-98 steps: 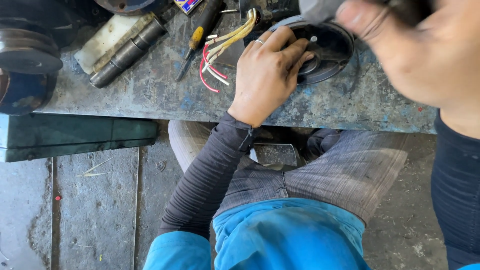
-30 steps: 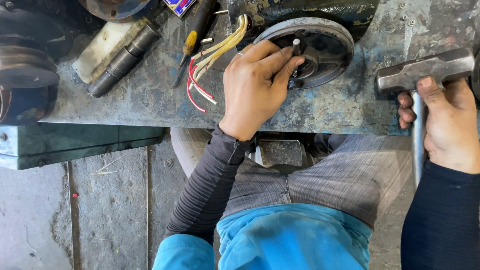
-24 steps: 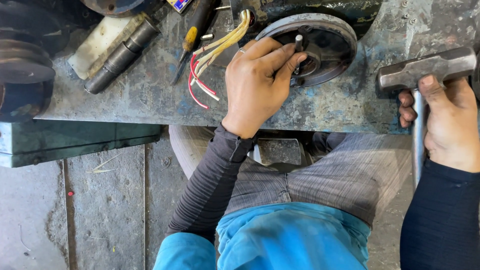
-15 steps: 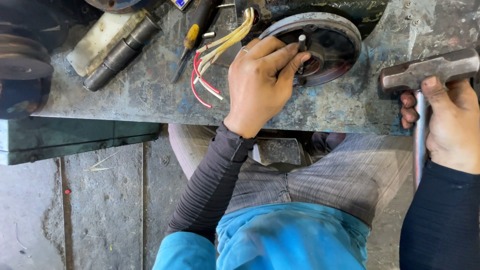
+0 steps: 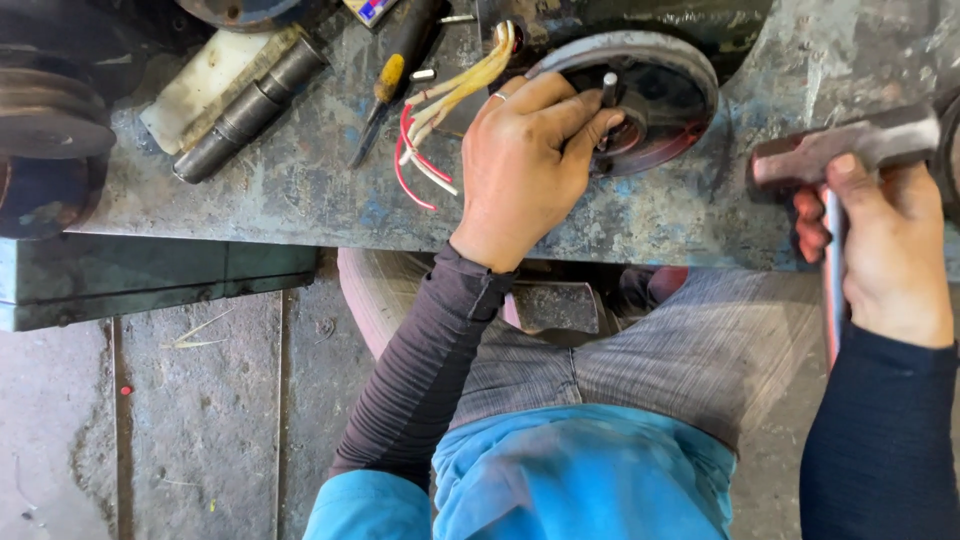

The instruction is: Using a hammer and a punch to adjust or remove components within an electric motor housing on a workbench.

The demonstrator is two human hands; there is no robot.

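My left hand (image 5: 525, 165) rests on a round dark metal motor cover (image 5: 670, 95) on the worn bench and pinches a short metal pin (image 5: 608, 88) upright at the cover's middle. My right hand (image 5: 885, 250) grips the handle of a steel hammer (image 5: 850, 145) just below its head, held level at the right, apart from the cover. A bundle of red, white and yellow wires (image 5: 440, 120) lies just left of my left hand.
On the bench top (image 5: 300, 190) lie a yellow-handled screwdriver (image 5: 385, 85), a dark steel cylinder (image 5: 245, 110) on a pale block and a grooved pulley (image 5: 45, 120) at the far left. Below the bench are my knees and a concrete floor (image 5: 180, 420).
Three seconds back my right hand was blurred high over the cover; it now holds the hammer low at the right. The view has drifted slightly; my left hand keeps its hold on the pin.
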